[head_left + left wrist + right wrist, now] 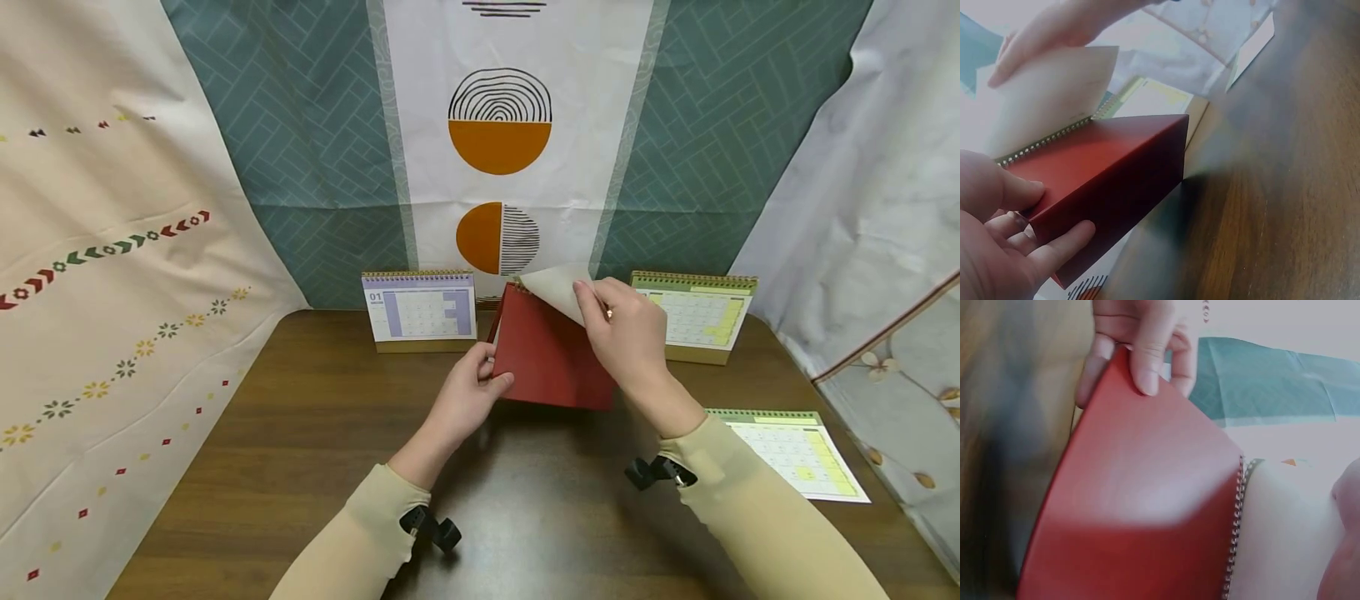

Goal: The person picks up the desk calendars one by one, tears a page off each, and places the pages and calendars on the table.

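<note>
A desk calendar with a red stand [551, 354] is tilted at the middle of the table, its spiral binding [1047, 142] along the top. My left hand [472, 385] grips the stand's lower left corner; in the right wrist view the left thumb [1146, 372] presses on the red face. With my right hand [626, 329] I pinch a white page [558, 290] lifted up and back from the binding. That page curls over, so the bare red board shows below it. The right fingertips behind the page are partly hidden.
A purple-topped desk calendar [423, 312] stands at the back left. Behind my right hand stands a green-topped calendar [697, 315]. A loose green-edged calendar sheet [802, 454] lies at the right, partly under the right sleeve. Patterned cloth [322, 125] hangs behind the wooden table [300, 433].
</note>
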`<move>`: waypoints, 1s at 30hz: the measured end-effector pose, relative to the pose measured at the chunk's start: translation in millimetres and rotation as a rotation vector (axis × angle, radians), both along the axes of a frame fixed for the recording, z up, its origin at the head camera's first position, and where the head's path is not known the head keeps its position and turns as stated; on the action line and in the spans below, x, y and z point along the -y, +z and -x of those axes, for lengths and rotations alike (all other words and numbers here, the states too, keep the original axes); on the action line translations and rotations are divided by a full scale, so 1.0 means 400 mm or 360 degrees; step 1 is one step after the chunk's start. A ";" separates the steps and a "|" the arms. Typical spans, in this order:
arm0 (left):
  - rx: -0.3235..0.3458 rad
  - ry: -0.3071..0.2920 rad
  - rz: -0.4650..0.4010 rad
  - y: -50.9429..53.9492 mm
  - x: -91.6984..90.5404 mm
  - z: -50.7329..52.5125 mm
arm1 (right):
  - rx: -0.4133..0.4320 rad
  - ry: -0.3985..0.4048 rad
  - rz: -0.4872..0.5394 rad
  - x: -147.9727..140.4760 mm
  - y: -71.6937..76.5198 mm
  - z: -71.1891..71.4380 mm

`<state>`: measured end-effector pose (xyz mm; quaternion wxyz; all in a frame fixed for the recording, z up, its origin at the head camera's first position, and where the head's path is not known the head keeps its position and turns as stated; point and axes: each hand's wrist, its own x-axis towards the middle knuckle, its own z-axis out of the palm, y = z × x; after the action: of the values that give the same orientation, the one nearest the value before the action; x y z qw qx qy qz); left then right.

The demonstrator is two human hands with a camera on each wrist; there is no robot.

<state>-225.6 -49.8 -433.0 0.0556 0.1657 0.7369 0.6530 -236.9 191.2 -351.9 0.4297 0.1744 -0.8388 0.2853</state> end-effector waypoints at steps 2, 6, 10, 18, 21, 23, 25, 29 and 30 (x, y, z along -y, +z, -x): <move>-0.0004 0.0008 0.0020 0.001 0.000 -0.002 | 0.0085 -0.0013 0.0093 -0.009 0.004 0.005; -0.0015 0.0031 0.0081 0.006 0.000 -0.004 | 0.0235 -0.0044 0.0274 -0.025 0.011 0.018; -0.0050 0.0051 0.0169 0.011 0.000 -0.008 | 0.0377 -0.0088 0.0431 -0.039 0.013 0.029; -0.0098 0.0059 0.0240 0.016 -0.002 -0.010 | 0.0713 -0.0162 0.0674 -0.077 0.022 0.048; -0.0096 0.0071 0.0259 0.013 -0.004 -0.009 | 0.0833 -0.0216 0.0884 -0.114 0.038 0.057; -0.0122 0.0086 0.0309 0.013 -0.004 -0.011 | 0.0877 -0.0277 0.0973 -0.146 0.048 0.062; -0.0159 0.0091 0.0342 0.014 -0.005 -0.013 | 0.0906 -0.0332 0.0976 -0.177 0.055 0.070; -0.0198 0.0086 0.0370 0.017 -0.006 -0.015 | 0.0990 -0.0364 0.1027 -0.236 0.065 0.080; -0.0187 0.0081 0.0359 0.015 -0.005 -0.014 | 0.1009 -0.0361 0.1096 -0.255 0.069 0.080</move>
<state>-219.9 -47.9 -427.2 0.0140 0.1778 0.8116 0.5564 -269.0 293.1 -324.1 0.2139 -0.1664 -0.7989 0.5369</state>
